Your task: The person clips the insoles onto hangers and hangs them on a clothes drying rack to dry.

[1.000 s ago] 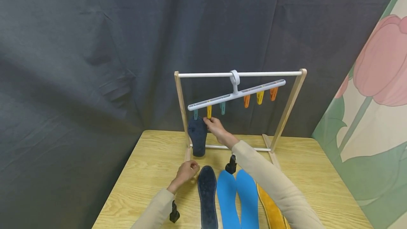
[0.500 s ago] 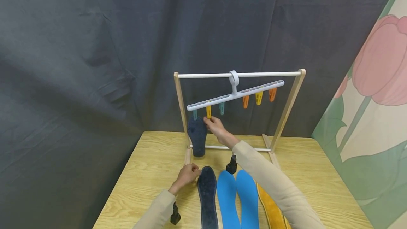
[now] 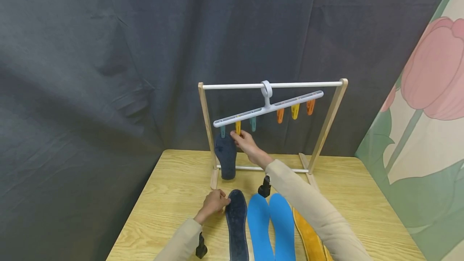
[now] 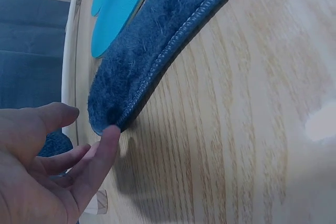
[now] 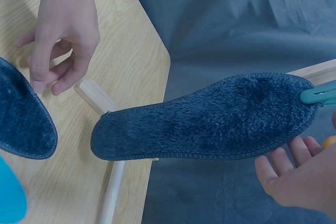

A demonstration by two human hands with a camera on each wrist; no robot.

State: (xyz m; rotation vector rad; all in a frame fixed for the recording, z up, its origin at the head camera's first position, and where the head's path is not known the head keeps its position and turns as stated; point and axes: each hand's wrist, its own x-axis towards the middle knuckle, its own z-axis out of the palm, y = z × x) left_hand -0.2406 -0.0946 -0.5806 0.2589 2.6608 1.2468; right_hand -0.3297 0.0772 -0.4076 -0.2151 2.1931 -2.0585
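Note:
A dark blue plush insole [image 5: 205,116] hangs from a teal clothespin [image 3: 222,131] at the left, lower end of the grey hanger [image 3: 268,108]. My right hand [image 3: 246,143] pinches the lower end of the neighbouring yellow clothespin [image 3: 238,126]; its other fingers extend along the hanging insole's edge in the right wrist view. On the table lies a second dark blue insole [image 3: 237,224], pile side up. My left hand [image 3: 214,201] is at its far left edge, one straight fingertip touching the rounded end [image 4: 110,111], thumb held apart.
The hanger hooks over the white bar of a wooden rack [image 3: 330,124]. More clothespins, orange [image 3: 280,116], yellow and teal, hang along it. Two blue insoles [image 3: 259,220] and mustard-yellow insoles [image 3: 308,233] lie to the right on the wooden table [image 3: 174,172].
My left hand has moved slightly right and reached the edge of the lying insole. My right hand has stayed at the yellow clothespin, and the hanging insole has barely shifted.

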